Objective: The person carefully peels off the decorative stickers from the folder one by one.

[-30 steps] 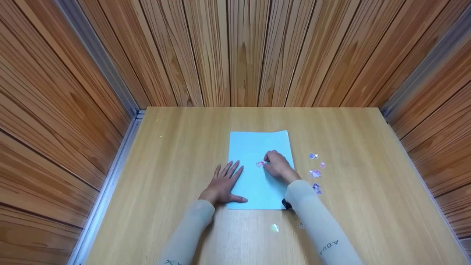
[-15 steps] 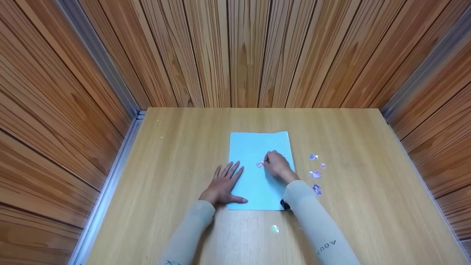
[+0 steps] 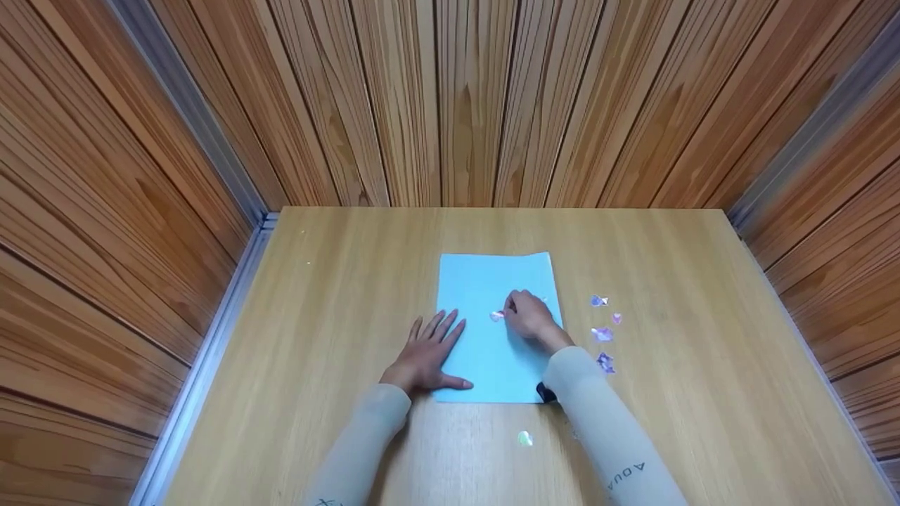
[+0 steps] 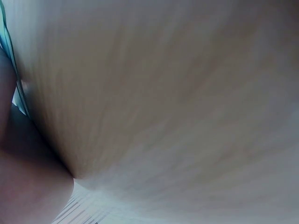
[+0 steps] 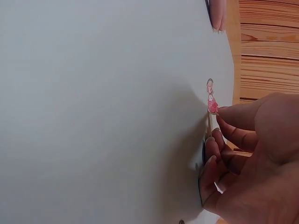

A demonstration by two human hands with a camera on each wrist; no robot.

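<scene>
A light-blue sheet lies on the table, its top right corner slightly raised. My left hand rests spread over the sheet's lower left side, fingers straight. The right hand is above the sheet's middle, thumb and fingers pinching the edge of a small pink-and-white sticker. In the head view the sticker sticks out to the left of the fingertips, close over the sheet. The left wrist view shows mainly blurred table and part of the hand beside the sheet's edge.
Right of the sheet lie several shiny purple-pink pieces, among them a larger one and a star-like one. A round iridescent piece lies below the sheet. A black object shows by the right sleeve. Wood-panelled walls enclose the table.
Both hands stay nearly in place. The visible part of the sticker by the right fingertips looks slightly changed, from pinker to paler; the whole view has shifted a few pixels.
</scene>
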